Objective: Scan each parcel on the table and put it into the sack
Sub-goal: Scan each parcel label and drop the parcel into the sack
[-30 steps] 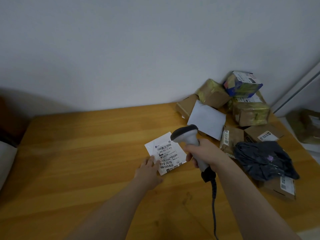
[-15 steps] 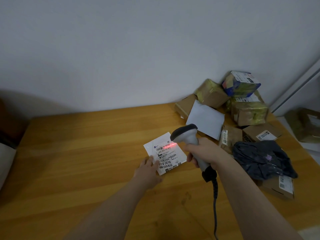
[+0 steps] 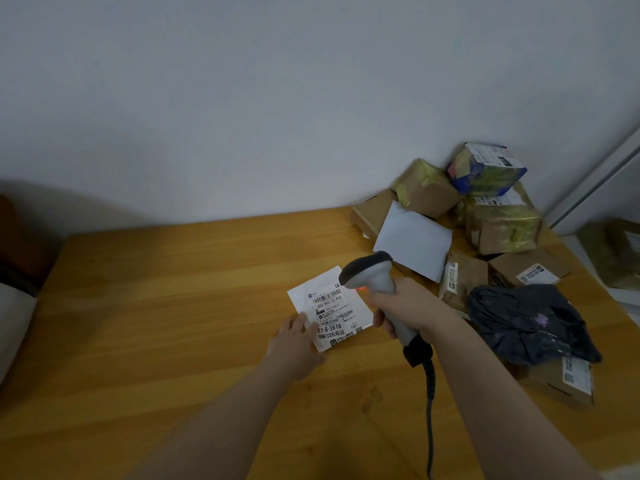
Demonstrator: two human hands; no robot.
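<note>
left hand [image 3: 294,344] flat on the parcel [image 3: 332,306], seemingly thin and floppy; right hand [image 3: 408,306] grips scanner [image 3: 370,271]; pinch an edge.

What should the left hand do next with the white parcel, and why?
Probably pinch the near corner of the white parcel with the left hand and lift it. That hand rests on it, the scanner in the right hand hangs over the label, and no red line crosses the barcode, so the scan seems done.
</note>
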